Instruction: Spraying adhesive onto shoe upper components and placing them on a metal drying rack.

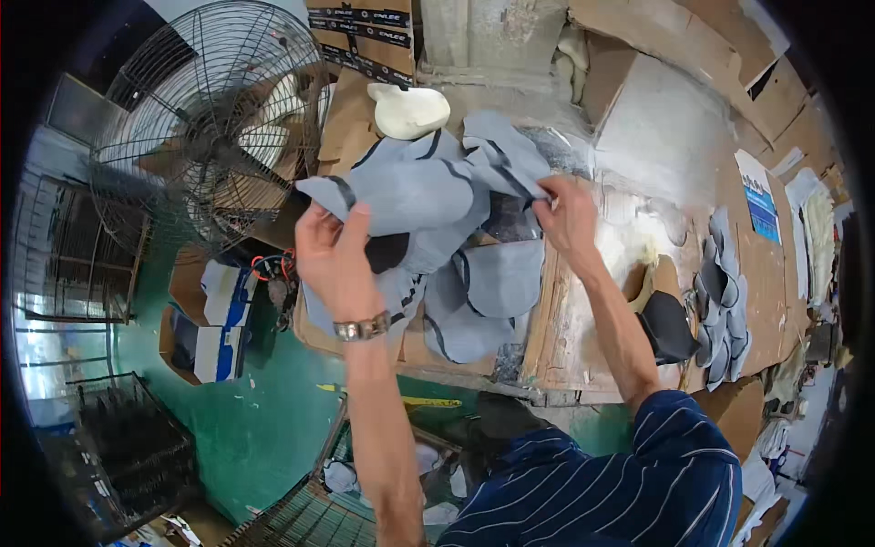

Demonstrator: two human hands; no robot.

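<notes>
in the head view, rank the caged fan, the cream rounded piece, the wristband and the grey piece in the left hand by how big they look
Largest to smallest, as they look here:
1. caged fan
2. grey piece
3. cream rounded piece
4. wristband

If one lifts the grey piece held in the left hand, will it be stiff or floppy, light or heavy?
The grey piece is probably floppy, since its end bends near the left hand. It is likely light for its size, because it looks like thin sheet material.
</notes>
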